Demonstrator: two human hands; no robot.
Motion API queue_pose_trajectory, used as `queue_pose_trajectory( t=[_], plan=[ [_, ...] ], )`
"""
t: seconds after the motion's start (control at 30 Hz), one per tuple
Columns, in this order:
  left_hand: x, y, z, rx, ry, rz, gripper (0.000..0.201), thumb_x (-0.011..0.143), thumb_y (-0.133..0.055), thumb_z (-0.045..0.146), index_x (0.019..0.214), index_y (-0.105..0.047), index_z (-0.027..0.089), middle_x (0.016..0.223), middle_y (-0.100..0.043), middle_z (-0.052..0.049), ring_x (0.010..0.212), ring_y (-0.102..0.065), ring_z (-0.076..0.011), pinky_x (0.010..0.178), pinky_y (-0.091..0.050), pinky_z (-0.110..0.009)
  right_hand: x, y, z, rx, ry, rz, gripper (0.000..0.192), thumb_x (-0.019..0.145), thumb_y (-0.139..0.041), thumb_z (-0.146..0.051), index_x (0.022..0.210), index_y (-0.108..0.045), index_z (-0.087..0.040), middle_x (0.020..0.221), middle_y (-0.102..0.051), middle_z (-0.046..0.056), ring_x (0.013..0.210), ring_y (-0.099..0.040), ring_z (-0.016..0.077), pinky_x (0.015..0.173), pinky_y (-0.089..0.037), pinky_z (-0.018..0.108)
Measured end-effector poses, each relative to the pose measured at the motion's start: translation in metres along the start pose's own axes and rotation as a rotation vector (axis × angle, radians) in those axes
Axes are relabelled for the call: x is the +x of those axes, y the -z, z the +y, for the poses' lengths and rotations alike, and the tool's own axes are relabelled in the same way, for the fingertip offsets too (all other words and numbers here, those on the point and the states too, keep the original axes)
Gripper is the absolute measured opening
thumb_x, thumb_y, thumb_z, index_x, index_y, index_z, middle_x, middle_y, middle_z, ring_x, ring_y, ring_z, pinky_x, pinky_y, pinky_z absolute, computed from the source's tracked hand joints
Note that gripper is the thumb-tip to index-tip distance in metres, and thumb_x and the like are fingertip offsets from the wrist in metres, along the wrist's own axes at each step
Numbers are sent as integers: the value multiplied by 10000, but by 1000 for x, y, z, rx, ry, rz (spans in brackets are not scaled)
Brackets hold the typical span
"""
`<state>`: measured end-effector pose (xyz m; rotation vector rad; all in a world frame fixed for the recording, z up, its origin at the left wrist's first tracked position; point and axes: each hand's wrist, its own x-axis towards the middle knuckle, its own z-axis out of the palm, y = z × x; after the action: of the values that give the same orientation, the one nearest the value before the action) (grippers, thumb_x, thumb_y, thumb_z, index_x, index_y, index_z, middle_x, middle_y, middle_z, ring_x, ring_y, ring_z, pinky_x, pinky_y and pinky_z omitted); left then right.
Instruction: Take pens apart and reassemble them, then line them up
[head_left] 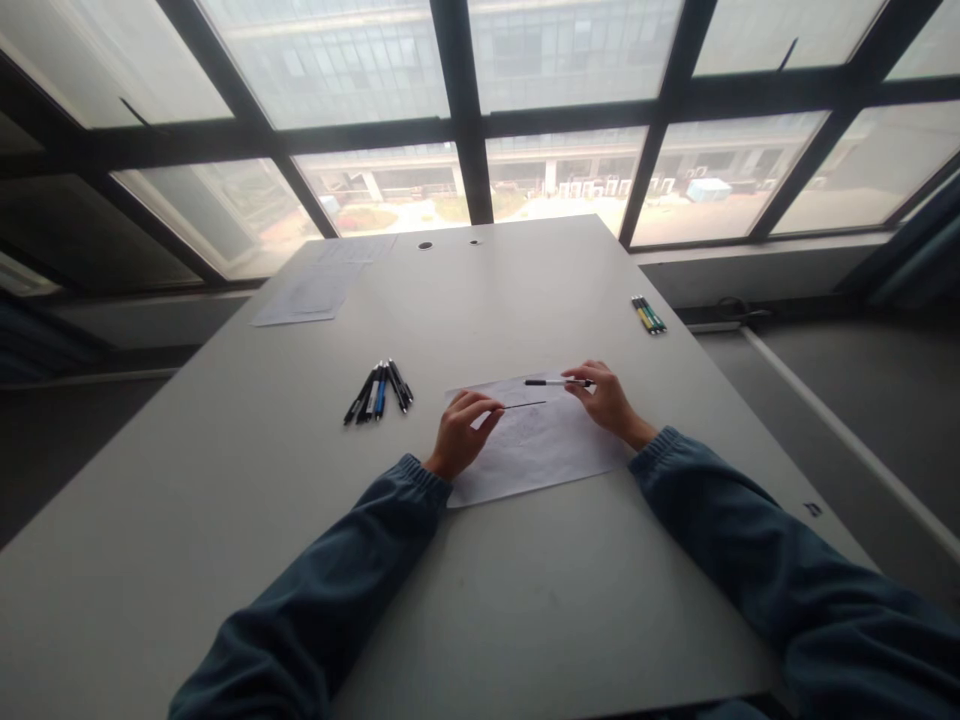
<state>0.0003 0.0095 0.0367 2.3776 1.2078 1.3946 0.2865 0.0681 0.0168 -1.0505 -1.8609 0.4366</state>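
My left hand (459, 437) pinches one end of a thin dark pen refill (526, 404) between thumb and fingertips, and the refill points to the right. A pen (546, 382) with a black grip and a pale barrel lies level in the fingers of my right hand (607, 402), its black end facing left. Both hands are just over a sheet of white paper (555, 455), which bears faint drawn lines. The refill is slightly nearer to me than the pen, and the two are apart.
Several black pens and a blue one form a pile (377, 392) left of the paper. Green and yellow pens (649, 314) lie together near the right edge of the white table (480, 620). More paper sheets (307, 295) lie at the back left, before the windows.
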Motion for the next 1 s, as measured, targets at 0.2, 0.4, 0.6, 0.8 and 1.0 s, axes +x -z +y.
queue_pose_trajectory(
  t=[0.2, 0.4, 0.6, 0.8, 1.0],
  plan=[
    [-4, -2, -5, -44, -19, -98, 114, 919, -653, 299, 919, -731, 215, 863, -707, -54, 837, -623, -181, 766, -542, -353, 7, -14, 0, -2, 6, -57, 33, 839, -718, -197, 866, -717, -216, 825, -704, 41, 842, -605, 220, 807, -467, 377],
    [-4, -3, -4, -34, -68, -215, 79, 908, -667, 258, 929, -738, 229, 875, -724, -49, 847, -622, -180, 784, -539, -351, 5, -18, 5, -106, -27, -136, 48, 803, -772, -196, 812, -750, -237, 863, -732, 44, 883, -592, 236, 823, -449, 395],
    [-4, -3, -4, -24, -67, -240, 90, 911, -661, 270, 926, -739, 227, 889, -728, -55, 861, -624, -184, 789, -544, -354, 1, -21, 10, -179, -41, -138, 37, 804, -784, -231, 780, -786, -260, 949, -731, 59, 984, -570, 274, 892, -423, 464],
    [-4, -2, -4, -14, -82, -230, 111, 921, -646, 281, 928, -738, 219, 884, -725, -59, 849, -624, -186, 780, -546, -355, 2, -15, 0, -139, -16, -27, 95, 894, -693, -270, 914, -784, -250, 987, -723, 70, 989, -579, 262, 910, -430, 459],
    [-3, -2, -3, 8, -69, -196, 97, 912, -660, 279, 929, -731, 214, 866, -722, -51, 845, -624, -177, 785, -540, -337, -4, -9, -26, -54, 155, -131, 152, 957, -617, -306, 996, -745, -235, 963, -727, 61, 930, -608, 227, 881, -441, 407]
  ],
)
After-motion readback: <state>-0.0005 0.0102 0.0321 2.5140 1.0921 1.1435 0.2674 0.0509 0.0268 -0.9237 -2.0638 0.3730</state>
